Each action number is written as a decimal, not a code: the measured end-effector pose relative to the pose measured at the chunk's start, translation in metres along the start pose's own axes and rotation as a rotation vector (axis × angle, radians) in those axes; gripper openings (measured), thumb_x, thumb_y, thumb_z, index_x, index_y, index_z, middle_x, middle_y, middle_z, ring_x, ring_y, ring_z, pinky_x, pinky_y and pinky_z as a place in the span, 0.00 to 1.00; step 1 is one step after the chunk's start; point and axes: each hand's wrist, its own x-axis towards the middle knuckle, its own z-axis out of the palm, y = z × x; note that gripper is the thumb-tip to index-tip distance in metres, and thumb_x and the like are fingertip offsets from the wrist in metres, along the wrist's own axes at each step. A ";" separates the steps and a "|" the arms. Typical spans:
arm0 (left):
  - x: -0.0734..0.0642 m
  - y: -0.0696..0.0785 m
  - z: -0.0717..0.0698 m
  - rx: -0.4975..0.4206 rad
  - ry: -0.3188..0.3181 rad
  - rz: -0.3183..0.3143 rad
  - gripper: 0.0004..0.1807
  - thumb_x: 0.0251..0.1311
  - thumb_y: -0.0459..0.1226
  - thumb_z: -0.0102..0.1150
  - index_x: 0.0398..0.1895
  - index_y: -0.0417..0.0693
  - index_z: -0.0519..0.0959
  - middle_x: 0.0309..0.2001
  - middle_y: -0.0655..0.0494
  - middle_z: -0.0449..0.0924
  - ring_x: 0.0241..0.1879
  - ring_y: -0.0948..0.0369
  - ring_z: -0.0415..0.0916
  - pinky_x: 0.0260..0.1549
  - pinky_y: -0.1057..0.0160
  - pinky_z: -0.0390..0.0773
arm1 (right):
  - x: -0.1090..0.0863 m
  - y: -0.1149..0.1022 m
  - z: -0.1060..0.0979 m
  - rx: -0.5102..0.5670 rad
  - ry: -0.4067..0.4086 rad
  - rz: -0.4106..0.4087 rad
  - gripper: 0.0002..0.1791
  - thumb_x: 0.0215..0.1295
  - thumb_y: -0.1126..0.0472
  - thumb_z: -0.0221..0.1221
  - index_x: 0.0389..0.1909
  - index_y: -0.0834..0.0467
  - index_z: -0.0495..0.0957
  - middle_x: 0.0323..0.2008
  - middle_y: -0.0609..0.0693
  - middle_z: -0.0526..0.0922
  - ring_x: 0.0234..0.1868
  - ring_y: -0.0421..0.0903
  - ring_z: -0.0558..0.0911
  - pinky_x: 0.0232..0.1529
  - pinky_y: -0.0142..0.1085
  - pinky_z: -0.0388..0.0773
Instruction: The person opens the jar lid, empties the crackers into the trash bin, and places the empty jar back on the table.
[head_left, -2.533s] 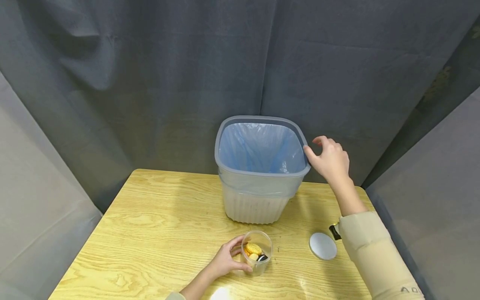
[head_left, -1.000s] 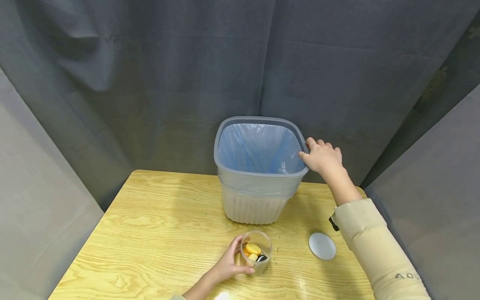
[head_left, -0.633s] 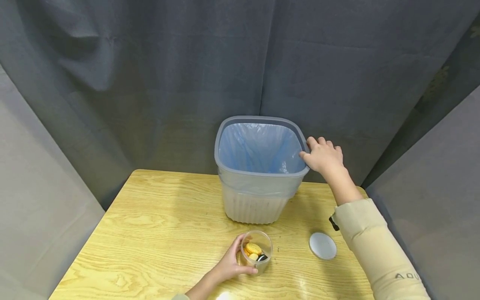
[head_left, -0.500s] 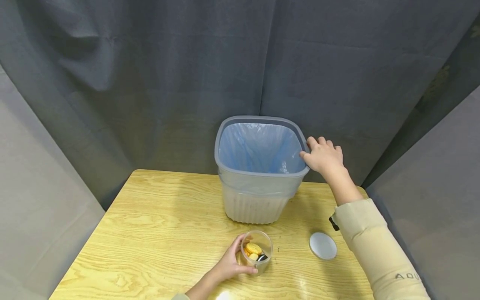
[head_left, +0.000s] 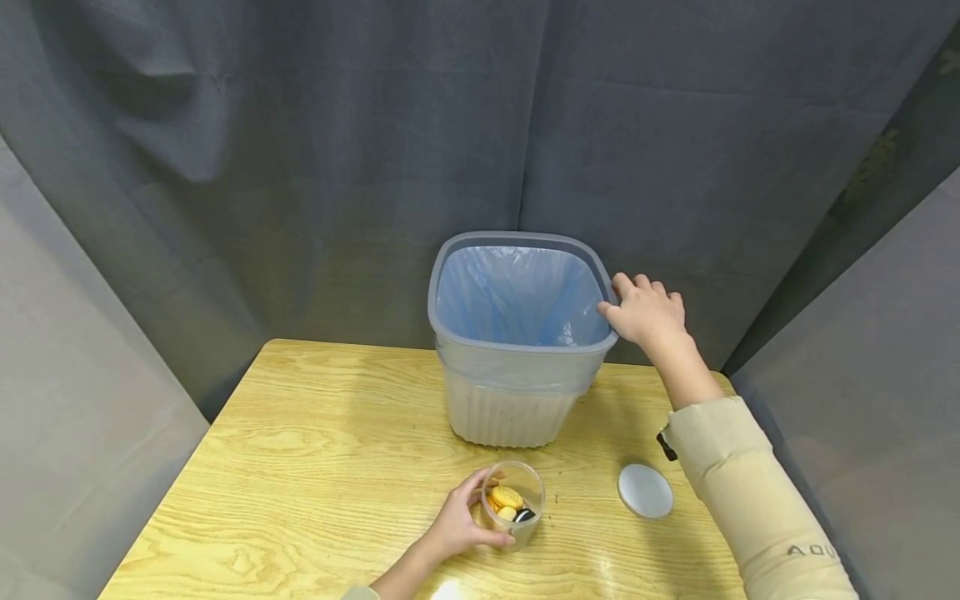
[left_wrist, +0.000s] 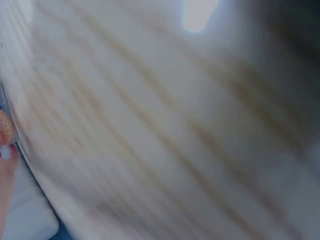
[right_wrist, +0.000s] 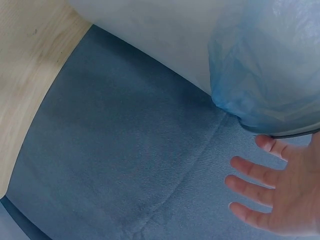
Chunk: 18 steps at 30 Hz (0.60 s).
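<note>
My left hand (head_left: pixel 457 525) holds a clear plastic jar (head_left: pixel 536 487) on the table, thumb on its near side and fingers behind it. Inside the jar lie yellow biscuits (head_left: pixel 507 497) and a black-and-white sandwich cookie (head_left: pixel 524 516). At the far right, my right hand (head_left: pixel 647 315) holds the grey rim of a trash can (head_left: pixel 513 417) lined with a blue bag (head_left: pixel 517 296). Its thumb lies over the rim; in the right wrist view the index finger (right_wrist: pixel 272 146) meets the rim from outside and the other fingers spread below. The left wrist view catches only part of the left hand (left_wrist: pixel 6 185).
A round white lid (head_left: pixel 645 492) lies on the wood-grain table (head_left: pixel 300 450) to the right of the jar, near the right sleeve (head_left: pixel 750 492). The trash can stands at the back of the table, in front of a dark grey curtain (head_left: pixel 375 167). Pale panels (head_left: pixel 67 400) flank both sides.
Since the oldest frame my right hand has shifted left onto the trash can's rim, its thumb now over it. My left thumb reaches further along the jar. Both hands are still in the latest frames.
</note>
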 end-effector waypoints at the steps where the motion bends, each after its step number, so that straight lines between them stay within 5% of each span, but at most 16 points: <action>1: 0.000 0.001 0.000 0.006 0.002 -0.001 0.46 0.38 0.34 0.73 0.64 0.41 0.59 0.60 0.47 0.65 0.57 0.45 0.65 0.56 0.57 0.70 | 0.000 0.000 0.000 0.001 -0.001 -0.001 0.29 0.65 0.45 0.45 0.60 0.60 0.58 0.58 0.66 0.59 0.57 0.66 0.57 0.53 0.65 0.53; 8: -0.002 -0.002 0.001 0.057 0.025 0.035 0.47 0.37 0.35 0.74 0.63 0.41 0.60 0.57 0.42 0.67 0.50 0.47 0.71 0.53 0.57 0.71 | 0.000 -0.001 0.000 0.006 -0.004 0.000 0.29 0.65 0.45 0.45 0.60 0.60 0.58 0.57 0.66 0.60 0.56 0.65 0.58 0.52 0.65 0.54; 13: 0.001 -0.022 0.002 0.085 0.044 0.054 0.48 0.36 0.36 0.75 0.63 0.38 0.60 0.56 0.41 0.68 0.54 0.47 0.66 0.52 0.58 0.72 | 0.001 -0.001 0.001 0.006 0.000 0.000 0.28 0.65 0.45 0.45 0.59 0.60 0.59 0.57 0.66 0.60 0.56 0.65 0.58 0.52 0.65 0.54; 18: 0.002 -0.029 0.000 0.075 0.084 0.032 0.48 0.33 0.39 0.76 0.62 0.49 0.62 0.55 0.44 0.69 0.54 0.51 0.65 0.53 0.60 0.71 | 0.001 -0.001 0.001 0.012 0.002 0.003 0.28 0.65 0.45 0.45 0.58 0.60 0.59 0.56 0.65 0.61 0.55 0.65 0.59 0.52 0.65 0.54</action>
